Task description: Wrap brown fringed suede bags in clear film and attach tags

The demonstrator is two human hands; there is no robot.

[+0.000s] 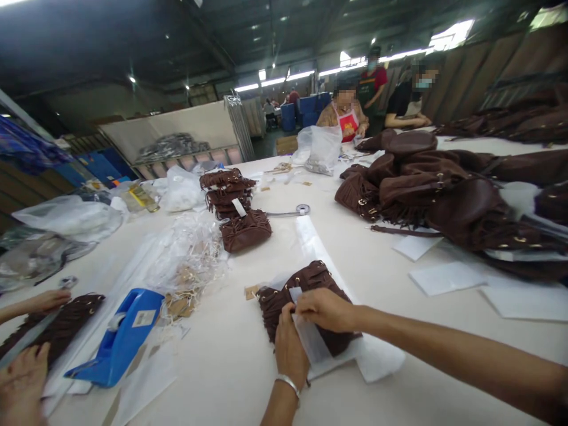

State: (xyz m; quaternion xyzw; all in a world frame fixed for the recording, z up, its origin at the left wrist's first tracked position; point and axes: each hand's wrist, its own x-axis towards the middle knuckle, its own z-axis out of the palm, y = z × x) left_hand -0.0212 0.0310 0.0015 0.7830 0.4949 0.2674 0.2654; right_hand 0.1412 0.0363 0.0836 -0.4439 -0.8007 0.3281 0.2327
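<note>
A dark brown fringed bag (319,277) with metal eyelets lies on the white table in front of me. A translucent white strip (314,342) runs across it. My left hand (290,343), with a silver bangle at the wrist, presses at the strip on the bag's near side, fingers bent together. From the right, my right hand (326,309) pinches the strip close to the left fingertips. Beneath the bag is white sheet material (379,358), and a small brown tag (251,291) shows at its left edge.
A blue tape dispenser (128,337), tangled tags (184,290) and another person's hands (26,373) with a brown bag are at left. Stacked fringed bags (228,192) stand beyond. A big brown bag pile (426,189) and white sheets (448,277) lie right. People are behind.
</note>
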